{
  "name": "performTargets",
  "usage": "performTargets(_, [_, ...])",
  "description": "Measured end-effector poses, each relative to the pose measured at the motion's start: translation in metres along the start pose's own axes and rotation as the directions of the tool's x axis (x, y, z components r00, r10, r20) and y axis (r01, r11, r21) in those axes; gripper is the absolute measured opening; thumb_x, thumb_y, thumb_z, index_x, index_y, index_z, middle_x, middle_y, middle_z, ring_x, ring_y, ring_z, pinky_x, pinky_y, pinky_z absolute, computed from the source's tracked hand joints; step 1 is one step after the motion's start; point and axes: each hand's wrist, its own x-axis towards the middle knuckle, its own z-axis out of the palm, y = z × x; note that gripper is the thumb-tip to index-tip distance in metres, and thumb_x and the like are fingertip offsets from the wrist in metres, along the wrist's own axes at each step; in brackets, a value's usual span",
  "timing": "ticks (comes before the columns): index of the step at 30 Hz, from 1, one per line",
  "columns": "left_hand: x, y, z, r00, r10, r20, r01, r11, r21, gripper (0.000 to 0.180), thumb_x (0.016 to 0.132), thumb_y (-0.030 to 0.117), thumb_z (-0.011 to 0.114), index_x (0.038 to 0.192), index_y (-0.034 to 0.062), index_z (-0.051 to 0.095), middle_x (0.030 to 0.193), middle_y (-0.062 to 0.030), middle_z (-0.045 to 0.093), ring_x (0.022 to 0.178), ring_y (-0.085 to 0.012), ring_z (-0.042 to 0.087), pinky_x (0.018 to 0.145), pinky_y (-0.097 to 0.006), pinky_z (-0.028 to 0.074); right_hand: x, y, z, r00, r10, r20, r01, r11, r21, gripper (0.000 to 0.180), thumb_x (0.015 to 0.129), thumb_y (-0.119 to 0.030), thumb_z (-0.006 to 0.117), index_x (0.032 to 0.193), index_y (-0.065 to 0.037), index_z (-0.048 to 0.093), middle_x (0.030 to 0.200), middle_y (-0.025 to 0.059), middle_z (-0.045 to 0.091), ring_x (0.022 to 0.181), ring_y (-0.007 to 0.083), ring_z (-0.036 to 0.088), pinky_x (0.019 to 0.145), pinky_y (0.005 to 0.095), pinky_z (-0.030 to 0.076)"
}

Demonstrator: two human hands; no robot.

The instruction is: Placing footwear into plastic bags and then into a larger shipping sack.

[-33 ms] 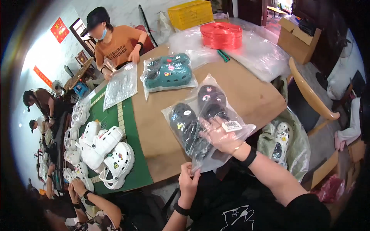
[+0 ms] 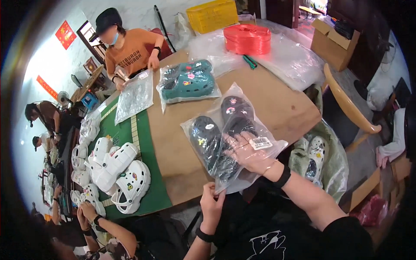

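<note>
A clear plastic bag (image 2: 247,105) with a pair of black clogs lies at the table's near edge. One black clog (image 2: 205,134) with small charms is on the left. The other clog (image 2: 234,104) sits on the right, its heel end partly hidden. My left hand (image 2: 211,201) pinches the bag's near corner between thumb and fingers. My right hand (image 2: 251,152) rests fingers spread over the clogs, with plastic film over it; it seems to be inside the bag. A white printed label (image 2: 260,143) is on the bag beside that hand.
Bagged teal clogs (image 2: 190,80) lie farther back on the brown tabletop (image 2: 277,97). White clogs (image 2: 132,186) pile up at left. Red twine (image 2: 247,39) stands on plastic sheets. Across the table, a person holds a flat bag (image 2: 134,99). A sack (image 2: 336,164) hangs at right.
</note>
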Motion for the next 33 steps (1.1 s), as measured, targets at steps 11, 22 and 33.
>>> performTargets(11, [0.051, 0.019, 0.018, 0.946, 0.325, -0.022, -0.270, 0.820, 0.504, 0.069, 0.076, 0.010, 0.072, 0.139, 0.0129, 0.044, 0.144, -0.0152, 0.038, 0.121, -0.0382, 0.043, 0.099, -0.045, 0.041, -0.050, 0.021, -0.016, 0.999, 0.020, 0.029, -0.024, 0.991, 0.129, 0.052, 0.083, -0.010, 0.061, 0.133, -0.003, 0.048, 0.110, 0.0171, 0.065, 0.103, 0.0382, 0.062, 0.094, 0.0477, 0.047])
performTargets(22, [0.019, -0.003, -0.024, 0.972, 0.233, -0.032, -0.187, 0.849, 0.494, 0.050, 0.086, 0.003, 0.059, 0.135, 0.0061, 0.047, 0.125, -0.0183, 0.052, 0.107, -0.0380, 0.057, 0.087, -0.041, 0.049, -0.110, 0.019, -0.101, 0.941, 0.257, 0.222, -0.335, 0.589, 0.735, 0.013, 0.090, -0.014, 0.063, 0.095, -0.004, 0.068, 0.082, 0.0078, 0.068, 0.073, 0.0199, 0.067, 0.067, 0.0307, 0.052])
performTargets(33, [0.003, 0.027, -0.012, 0.912, 0.366, 0.184, -0.405, 0.744, 0.531, 0.081, 0.064, 0.005, 0.082, 0.136, 0.0075, 0.045, 0.148, -0.0218, 0.031, 0.135, -0.0440, 0.031, 0.110, -0.051, 0.029, -0.119, 0.060, -0.043, 0.743, 0.522, 0.419, -0.591, 0.216, 0.777, 0.025, 0.098, -0.025, 0.053, 0.105, -0.002, 0.057, 0.071, 0.0059, 0.062, 0.059, 0.0133, 0.061, 0.056, 0.0267, 0.049])
